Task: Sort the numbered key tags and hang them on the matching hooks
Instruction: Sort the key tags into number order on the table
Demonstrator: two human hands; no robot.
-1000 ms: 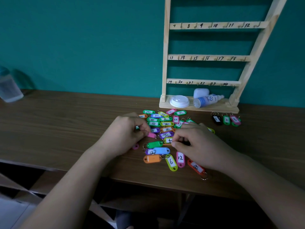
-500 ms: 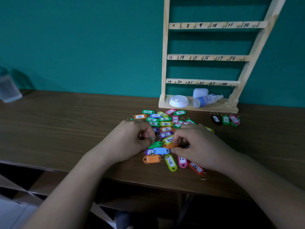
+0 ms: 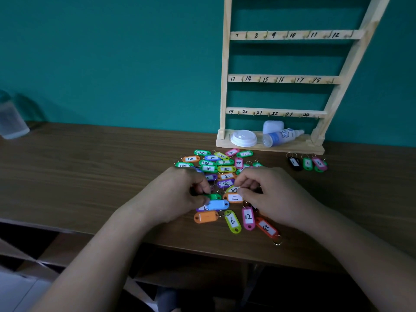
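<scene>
Several coloured numbered key tags lie in a pile (image 3: 221,170) on the wooden table (image 3: 90,176). My left hand (image 3: 177,197) has curled fingers and pinches a green tag (image 3: 213,196) at the pile's near side. My right hand (image 3: 272,197) is curled too, its fingertips pinching the right end of the orange tag 11 (image 3: 233,197). A blue tag (image 3: 217,204), a blank-side orange tag (image 3: 206,216), yellow-green tag 6 (image 3: 233,221) and pink tag 12 (image 3: 248,217) lie just in front. The wooden hook rack (image 3: 290,80) stands behind, its numbered hooks bare.
Tags 1 (image 3: 294,163), 2 (image 3: 307,164) and 3 (image 3: 319,163) lie apart at the rack's right foot. A white lid (image 3: 243,138) and a spray bottle (image 3: 281,137) rest on the rack's base. A clear container (image 3: 11,120) stands far left. The table's front edge is close below my hands.
My left hand has shifted right and nearer, from a pink tag to the green tag. Orange tag 11 has come out from under my right fingers and shows its number.
</scene>
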